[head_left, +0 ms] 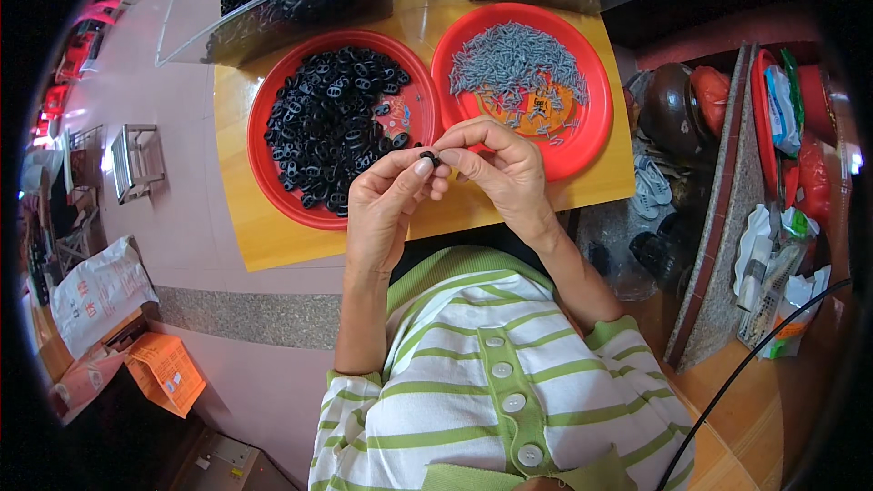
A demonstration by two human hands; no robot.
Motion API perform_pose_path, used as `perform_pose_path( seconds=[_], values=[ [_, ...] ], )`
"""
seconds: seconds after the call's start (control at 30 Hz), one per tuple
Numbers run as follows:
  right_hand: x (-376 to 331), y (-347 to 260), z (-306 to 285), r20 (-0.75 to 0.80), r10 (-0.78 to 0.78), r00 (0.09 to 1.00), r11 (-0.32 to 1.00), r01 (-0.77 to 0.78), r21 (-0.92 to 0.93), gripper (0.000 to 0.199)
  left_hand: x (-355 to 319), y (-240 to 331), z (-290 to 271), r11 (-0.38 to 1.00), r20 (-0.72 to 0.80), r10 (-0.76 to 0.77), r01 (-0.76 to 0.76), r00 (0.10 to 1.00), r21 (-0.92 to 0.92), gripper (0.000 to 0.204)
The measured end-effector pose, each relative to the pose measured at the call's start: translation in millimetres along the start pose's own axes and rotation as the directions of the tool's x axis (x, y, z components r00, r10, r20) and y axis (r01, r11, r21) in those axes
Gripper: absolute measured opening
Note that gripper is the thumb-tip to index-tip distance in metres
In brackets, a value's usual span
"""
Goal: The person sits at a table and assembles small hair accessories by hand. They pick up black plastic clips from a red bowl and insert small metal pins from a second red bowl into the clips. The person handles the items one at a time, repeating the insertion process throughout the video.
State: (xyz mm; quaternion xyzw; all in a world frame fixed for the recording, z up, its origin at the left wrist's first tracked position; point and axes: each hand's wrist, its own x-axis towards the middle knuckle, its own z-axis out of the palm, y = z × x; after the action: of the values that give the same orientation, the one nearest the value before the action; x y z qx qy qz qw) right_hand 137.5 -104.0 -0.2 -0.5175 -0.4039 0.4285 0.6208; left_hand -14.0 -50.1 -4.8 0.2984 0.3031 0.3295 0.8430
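Observation:
Above the near edge of the table, my two hands meet at the fingertips. My left hand (386,200) pinches a small black oval plastic piece (429,158) between thumb and forefinger. Right beside that piece, the thumb and forefinger of my right hand (505,173) are pressed together; what they hold, if anything, is hidden. Behind my left hand a red round tray (265,177) bears a heap of black oval pieces (332,114) with holes. Another red round tray (596,127), behind my right hand, carries many small grey pin-like parts (518,59).
Clear plastic bins (300,5) full of black pieces stand at the table's far side. The yellow wooden table (241,236) ends just in front of my body. On the right are a dark round jar (677,109) and a stone-topped ledge (714,236). A metal stool (136,162) stands at left.

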Motion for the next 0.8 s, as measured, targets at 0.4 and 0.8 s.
perform_pose_path(
  seconds=[0.4,0.8],
  values=[
    [-1.8,5.2,-1.7,0.009,-0.042,0.999,0.999,0.041,0.032,0.006,6.0,1.2,7.0,0.986,-0.027,0.035,-0.030,0.999,0.164,0.015],
    [-5.8,-1.7,1.1,0.023,0.085,0.996,0.996,-0.085,0.003,0.009,-0.2,0.9,-0.5,0.996,-0.045,-0.010,0.014,0.999,0.094,0.016]
  ],
)
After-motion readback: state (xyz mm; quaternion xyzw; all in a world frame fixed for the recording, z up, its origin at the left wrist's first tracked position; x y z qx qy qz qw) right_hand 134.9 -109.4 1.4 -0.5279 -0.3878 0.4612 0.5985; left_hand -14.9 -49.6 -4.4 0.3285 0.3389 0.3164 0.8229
